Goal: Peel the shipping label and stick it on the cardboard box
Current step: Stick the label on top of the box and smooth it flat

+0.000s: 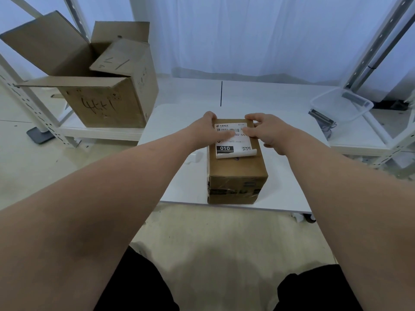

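On top of the cardboard box [235, 173] at the desk's [292, 176] near edge, both hands press flat, fingers spread, left hand [206, 129] and right hand [267, 131]; the shipping label's [233, 142] curled near edge sits closest to the person, unstuck.

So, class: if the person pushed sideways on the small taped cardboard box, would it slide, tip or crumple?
The cardboard box would probably slide, not tip: it lies long and low on the smooth white table. It looks stiff, its edges square. Weight can't be judged.
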`<move>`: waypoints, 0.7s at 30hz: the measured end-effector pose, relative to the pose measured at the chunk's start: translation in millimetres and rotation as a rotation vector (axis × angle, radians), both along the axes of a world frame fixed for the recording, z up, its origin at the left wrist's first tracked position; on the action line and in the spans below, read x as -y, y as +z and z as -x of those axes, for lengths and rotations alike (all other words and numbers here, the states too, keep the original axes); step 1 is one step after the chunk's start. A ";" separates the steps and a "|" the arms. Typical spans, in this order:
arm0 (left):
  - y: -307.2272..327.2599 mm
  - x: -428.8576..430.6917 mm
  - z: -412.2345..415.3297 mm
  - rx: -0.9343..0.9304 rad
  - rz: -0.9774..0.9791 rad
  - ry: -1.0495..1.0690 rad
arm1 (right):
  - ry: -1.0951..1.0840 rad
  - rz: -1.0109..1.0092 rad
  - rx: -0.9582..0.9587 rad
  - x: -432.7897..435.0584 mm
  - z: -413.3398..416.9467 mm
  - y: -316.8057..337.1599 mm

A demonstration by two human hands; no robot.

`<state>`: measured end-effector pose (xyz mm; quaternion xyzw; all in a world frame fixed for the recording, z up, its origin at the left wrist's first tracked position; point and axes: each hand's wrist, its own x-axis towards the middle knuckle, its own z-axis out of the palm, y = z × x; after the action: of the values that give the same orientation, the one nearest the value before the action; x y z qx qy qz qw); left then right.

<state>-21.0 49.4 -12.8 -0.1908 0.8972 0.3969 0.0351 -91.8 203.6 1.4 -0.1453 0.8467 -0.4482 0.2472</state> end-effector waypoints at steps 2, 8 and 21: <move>-2.9 -5.5 2.8 0.027 -0.057 0.000 | -0.002 -0.002 -0.007 0.8 0.3 -0.5; 0.6 13.1 6.4 -0.111 0.016 0.061 | -0.009 0.020 0.012 1.8 -1.8 -1.2; 0.2 12.7 6.3 -0.105 -0.097 0.049 | -0.005 -0.010 0.000 1.9 0.0 -1.9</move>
<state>-27.3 36.7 -12.6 -0.1899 0.8725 0.4500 -0.0125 -91.7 201.6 -0.5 -0.1419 0.8494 -0.4444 0.2467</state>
